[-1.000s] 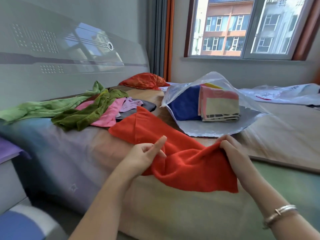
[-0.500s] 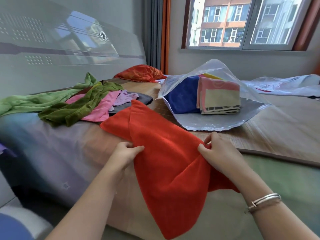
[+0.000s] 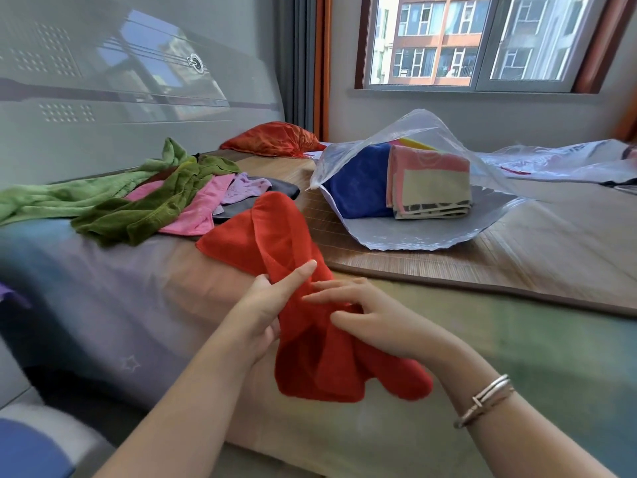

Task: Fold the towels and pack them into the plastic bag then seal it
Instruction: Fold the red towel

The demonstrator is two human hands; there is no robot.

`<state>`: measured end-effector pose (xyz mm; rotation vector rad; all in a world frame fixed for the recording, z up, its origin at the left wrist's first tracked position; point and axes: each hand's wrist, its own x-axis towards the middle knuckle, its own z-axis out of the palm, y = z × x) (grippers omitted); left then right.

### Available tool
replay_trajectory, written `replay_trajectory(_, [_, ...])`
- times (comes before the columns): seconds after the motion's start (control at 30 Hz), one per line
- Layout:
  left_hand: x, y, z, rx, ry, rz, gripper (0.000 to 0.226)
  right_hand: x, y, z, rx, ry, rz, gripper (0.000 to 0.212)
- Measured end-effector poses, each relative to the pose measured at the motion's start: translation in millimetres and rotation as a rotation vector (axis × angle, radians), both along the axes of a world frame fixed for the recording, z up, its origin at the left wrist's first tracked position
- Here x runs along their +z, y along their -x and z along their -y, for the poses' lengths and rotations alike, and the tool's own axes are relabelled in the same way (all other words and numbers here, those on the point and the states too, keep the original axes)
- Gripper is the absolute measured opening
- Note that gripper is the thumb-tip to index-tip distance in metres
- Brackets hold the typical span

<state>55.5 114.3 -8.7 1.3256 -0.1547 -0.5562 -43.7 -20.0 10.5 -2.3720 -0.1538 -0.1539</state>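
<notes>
Head view: bed (image 3: 517,339) w/ mat (image 3: 517,257), window (image 3: 482,43) behind.

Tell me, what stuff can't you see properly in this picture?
- Head view: the plastic bag veils whatever lies behind the blue towel and the striped towel.
- The green towels cover the pink towel.
- The red towel hides the left hand's fingertips.
</notes>
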Motion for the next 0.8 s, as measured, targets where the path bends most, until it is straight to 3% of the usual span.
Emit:
replay_trajectory(0.1, [-8, -4, 3, 0.125, -0.078, 0.017, 0.046, 8, 5, -6, 0.08, -0.255, -0.08, 0.037])
replay_trajectory(0.23, [-6, -10, 4, 0.179, -0.032, 0.059, 0.039, 9, -2, 8, -0.269, -0.411, 0.049, 0.027])
replay_trajectory(0.33, [2, -7, 2, 0.131, -0.004, 0.165, 0.036, 9, -4, 16, -0.422, -0.367, -0.046, 0.021])
replay_trajectory(0.47, [9, 1, -1, 0.025, 0.093, 0.283, 0.036, 9, -3, 6, -0.362, -0.378, -0.316, 0.045])
replay_trajectory(0.63, [13, 7, -3, 0.03, 0.101, 0.421, 0.036, 13, 0, 12, -0.39, -0.654, -0.357, 0.045])
replay_trajectory(0.8, [18, 15, 1, 0.02, 0.062, 0.55, 0.036, 12, 13, 21, -0.241, -0.719, -0.556, 0.052])
